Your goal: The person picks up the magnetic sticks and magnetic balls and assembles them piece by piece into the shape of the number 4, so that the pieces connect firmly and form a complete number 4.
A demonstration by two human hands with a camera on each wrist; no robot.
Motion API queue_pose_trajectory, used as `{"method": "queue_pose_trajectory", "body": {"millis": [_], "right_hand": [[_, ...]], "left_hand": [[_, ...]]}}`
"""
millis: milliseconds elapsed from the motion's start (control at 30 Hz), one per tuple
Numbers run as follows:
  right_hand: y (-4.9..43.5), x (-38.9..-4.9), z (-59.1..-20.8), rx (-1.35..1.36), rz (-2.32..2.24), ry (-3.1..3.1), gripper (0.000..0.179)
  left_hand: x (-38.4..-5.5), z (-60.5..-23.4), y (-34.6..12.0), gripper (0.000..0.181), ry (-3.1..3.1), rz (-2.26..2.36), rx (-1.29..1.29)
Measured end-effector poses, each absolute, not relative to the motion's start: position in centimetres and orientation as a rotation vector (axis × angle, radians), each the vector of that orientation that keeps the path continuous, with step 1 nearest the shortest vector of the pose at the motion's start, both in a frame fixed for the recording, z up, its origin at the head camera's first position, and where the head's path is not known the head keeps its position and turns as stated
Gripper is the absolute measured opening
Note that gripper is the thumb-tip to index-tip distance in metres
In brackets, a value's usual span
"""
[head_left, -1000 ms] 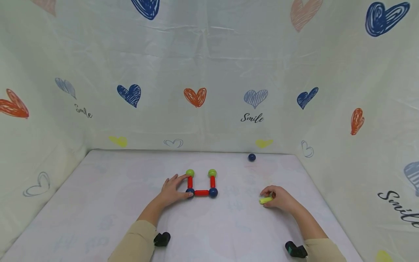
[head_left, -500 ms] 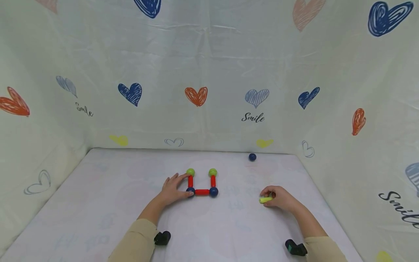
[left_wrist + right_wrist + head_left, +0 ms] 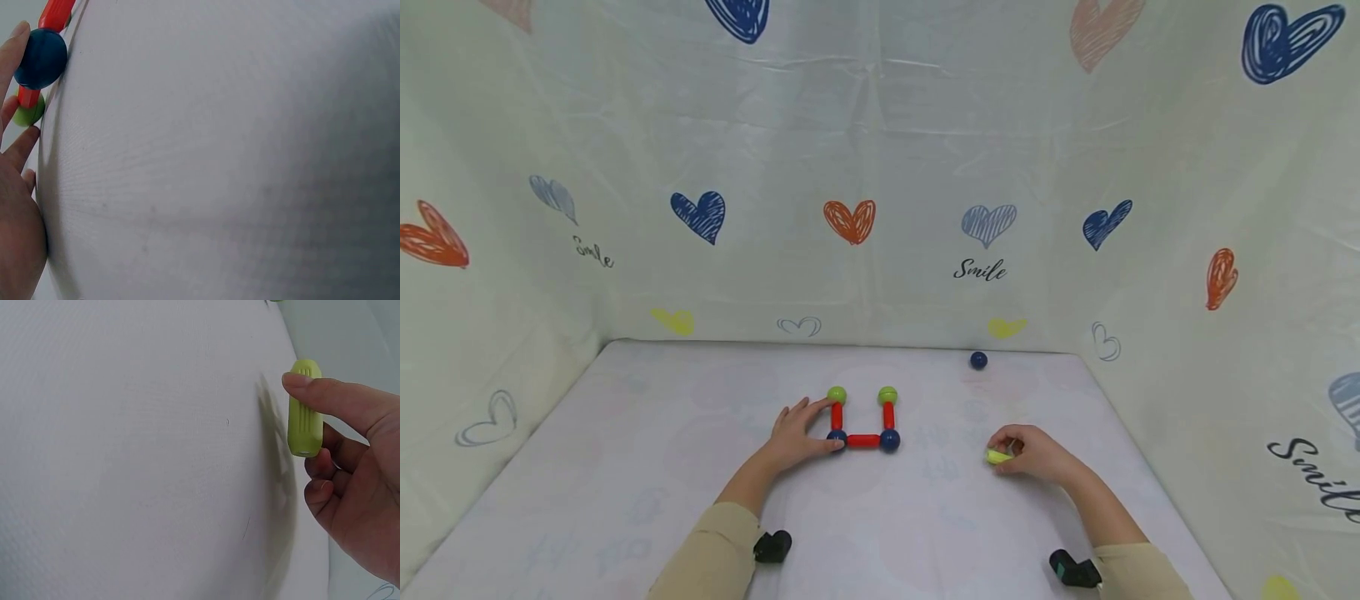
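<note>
On the table a U-shaped frame of red magnetic rods (image 3: 863,442) joins two blue balls (image 3: 889,441) and two green balls (image 3: 887,395). My left hand (image 3: 793,435) holds its left side, the thumb on the near blue ball (image 3: 42,59) and a finger at the far green ball (image 3: 29,111). To the right, my right hand (image 3: 1033,454) pinches a yellow-green magnetic rod (image 3: 305,409) between thumb and fingers. The right wrist view shows the rod's grooved side and one end; the thumb covers part of it.
A loose dark blue ball (image 3: 978,360) lies near the table's back edge, right of the frame. Behind the table (image 3: 700,375) hangs a pale cloth (image 3: 865,125) printed with hearts. Black wrist cameras (image 3: 772,547) sit at both sleeves.
My right hand has shifted slightly left with the yellow-green rod. The left hand and the frame stay in place.
</note>
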State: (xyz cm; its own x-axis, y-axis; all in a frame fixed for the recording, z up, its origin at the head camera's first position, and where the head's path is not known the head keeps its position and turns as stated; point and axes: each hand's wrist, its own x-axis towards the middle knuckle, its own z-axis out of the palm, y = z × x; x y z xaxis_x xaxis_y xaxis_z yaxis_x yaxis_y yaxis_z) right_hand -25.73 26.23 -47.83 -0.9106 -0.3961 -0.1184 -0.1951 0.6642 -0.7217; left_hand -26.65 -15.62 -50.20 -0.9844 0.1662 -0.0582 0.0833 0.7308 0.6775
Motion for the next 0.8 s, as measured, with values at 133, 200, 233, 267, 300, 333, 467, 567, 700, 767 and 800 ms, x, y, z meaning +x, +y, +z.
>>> {"method": "queue_pose_trajectory", "body": {"millis": [133, 200, 233, 267, 300, 333, 467, 567, 700, 767, 800], "right_hand": [[26.0, -25.7, -47.8, -0.493, -1.093, 2.607, 0.029], [25.8, -25.7, -47.7, -0.504, -1.097, 2.598, 0.029], [25.7, -25.7, -47.6, -0.506, -1.101, 2.592, 0.028], [25.5, -25.7, -47.5, -0.511, -1.104, 2.585, 0.028], [25.4, -25.6, -47.4, -0.517, -1.111, 2.577, 0.028], [25.3, -25.6, -47.3, -0.523, -1.117, 2.569, 0.028], [24.7, -25.4, -47.0, -0.559, -1.133, 2.544, 0.027], [24.3, -25.2, -46.8, -0.574, -1.137, 2.530, 0.026], [23.8, -25.1, -46.7, -0.576, -1.138, 2.505, 0.024], [23.5, -25.0, -46.6, -0.585, -1.142, 2.486, 0.024], [23.4, -24.9, -46.5, -0.591, -1.143, 2.477, 0.024]], "left_hand": [[-26.6, -50.2, -15.6, 0.079, 2.813, 1.089, 0.191], [-26.6, -50.2, -15.6, 0.079, 2.814, 1.090, 0.188], [-26.6, -50.2, -15.6, 0.079, 2.813, 1.092, 0.188], [-26.6, -50.3, -15.6, 0.079, 2.813, 1.093, 0.187], [-26.6, -50.3, -15.6, 0.079, 2.814, 1.092, 0.187], [-26.6, -50.3, -15.6, 0.079, 2.815, 1.091, 0.189], [-26.6, -50.3, -15.6, 0.079, 2.824, 1.078, 0.194], [-26.6, -50.3, -15.6, 0.079, 2.825, 1.076, 0.189], [-26.5, -50.2, -15.5, 0.078, 2.825, 1.076, 0.183], [-26.5, -50.2, -15.5, 0.078, 2.825, 1.075, 0.184], [-26.5, -50.2, -15.5, 0.078, 2.826, 1.075, 0.185]]}}
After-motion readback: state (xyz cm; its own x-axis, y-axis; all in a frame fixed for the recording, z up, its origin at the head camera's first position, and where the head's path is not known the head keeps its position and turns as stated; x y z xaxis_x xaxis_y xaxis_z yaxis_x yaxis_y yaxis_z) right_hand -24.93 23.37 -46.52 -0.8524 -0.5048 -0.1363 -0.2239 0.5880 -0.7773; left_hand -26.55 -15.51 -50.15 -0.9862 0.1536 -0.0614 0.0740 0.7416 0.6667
